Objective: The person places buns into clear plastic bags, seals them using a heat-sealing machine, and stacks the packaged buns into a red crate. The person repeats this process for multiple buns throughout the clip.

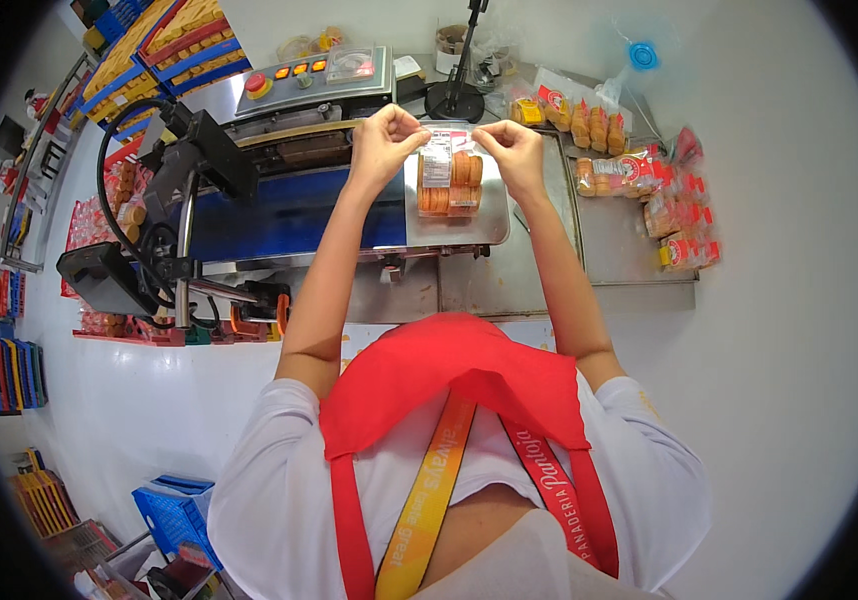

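I record both bare hands at the upper end of a clear pack of round, orange-brown biscuits [465, 172], which lies over a metal plate [494, 226] at the right-hand end of a blue conveyor belt [294, 212]. The left hand [385, 150] has thumb and fingers pinched on the pack's upper left corner; the right hand [515, 152] pinches the upper right corner in like fashion. From my distant post I cannot tell how firm either hold is. The biscuits stand in stacked rows within the pack, and a white printed label [436, 160] covers part of its upper left portion. Both forearms reach forward, the elbows bent, past a red apron [449, 365]. Behind the belt I note a control box [374, 78] bearing a red push button [258, 86] and lit orange switches. A black stand [455, 101] with a round base is positioned just beyond the hands. To the right, bagged goods [617, 173] lie in groups on a metal worktop [624, 240]. To the left, a black device [214, 155] is mounted near the belt.
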A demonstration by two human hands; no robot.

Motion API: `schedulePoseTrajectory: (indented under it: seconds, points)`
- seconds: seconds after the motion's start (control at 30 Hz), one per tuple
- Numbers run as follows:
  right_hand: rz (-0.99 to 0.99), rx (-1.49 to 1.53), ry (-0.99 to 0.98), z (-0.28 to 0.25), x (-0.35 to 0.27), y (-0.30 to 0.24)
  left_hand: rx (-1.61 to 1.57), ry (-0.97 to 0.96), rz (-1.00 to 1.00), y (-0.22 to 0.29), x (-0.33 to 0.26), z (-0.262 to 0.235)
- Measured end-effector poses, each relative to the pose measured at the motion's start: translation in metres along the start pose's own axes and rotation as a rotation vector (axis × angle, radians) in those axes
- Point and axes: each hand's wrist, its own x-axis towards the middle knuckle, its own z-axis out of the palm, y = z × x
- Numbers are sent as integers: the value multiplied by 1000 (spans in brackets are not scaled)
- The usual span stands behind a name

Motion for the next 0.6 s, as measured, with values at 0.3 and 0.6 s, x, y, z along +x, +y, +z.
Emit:
schedulePoseTrajectory:
  seconds: [0.3,0.6]
  points:
    - [130,-490,-25,20,52,67,770,-7,-34,-57,59,27]
    - [-197,-1018,-83,37,47,34,827,-3,-85,-48,57,30]
